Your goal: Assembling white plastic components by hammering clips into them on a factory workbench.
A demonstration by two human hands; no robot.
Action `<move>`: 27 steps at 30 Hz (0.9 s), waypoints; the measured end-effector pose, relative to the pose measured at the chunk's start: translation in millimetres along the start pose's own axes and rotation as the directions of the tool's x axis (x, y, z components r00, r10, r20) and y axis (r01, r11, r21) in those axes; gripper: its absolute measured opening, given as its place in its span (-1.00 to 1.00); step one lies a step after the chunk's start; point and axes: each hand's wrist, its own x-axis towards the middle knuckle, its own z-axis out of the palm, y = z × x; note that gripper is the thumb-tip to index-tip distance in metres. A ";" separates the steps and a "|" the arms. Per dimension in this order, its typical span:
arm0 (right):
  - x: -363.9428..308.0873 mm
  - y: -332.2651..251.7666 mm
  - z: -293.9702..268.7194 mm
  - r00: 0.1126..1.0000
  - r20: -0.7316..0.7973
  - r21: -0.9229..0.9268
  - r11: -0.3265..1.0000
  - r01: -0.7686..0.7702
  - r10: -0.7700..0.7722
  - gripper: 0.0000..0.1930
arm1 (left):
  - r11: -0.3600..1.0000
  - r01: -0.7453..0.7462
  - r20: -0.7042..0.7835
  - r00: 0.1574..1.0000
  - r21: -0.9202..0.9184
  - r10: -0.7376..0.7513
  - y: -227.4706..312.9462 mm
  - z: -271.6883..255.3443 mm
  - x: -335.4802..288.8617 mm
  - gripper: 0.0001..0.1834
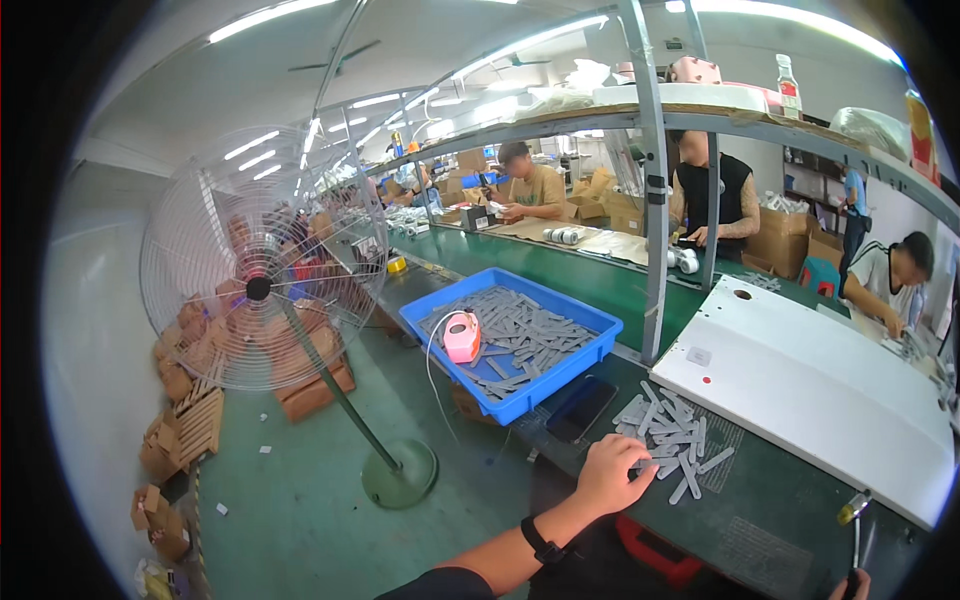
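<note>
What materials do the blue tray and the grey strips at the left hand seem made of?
The blue tray looks like moulded plastic, slightly glossy: even colour, rounded corners. The grey strips look dull and smooth, with rounded ends; probably plastic, but coated metal is possible.

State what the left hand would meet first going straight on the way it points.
The left hand would most likely meet the loose pile of grey strips first; whether it already touches one is hard to tell. The white panel lies beyond.
</note>
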 end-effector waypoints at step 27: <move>-5.4 -19.5 47.4 0.984 0.180 0.066 0.998 -0.022 0.010 -0.80 | 0.989 -0.081 -0.185 0.981 -0.123 0.058 -10.6 6.7 -8.9 -0.67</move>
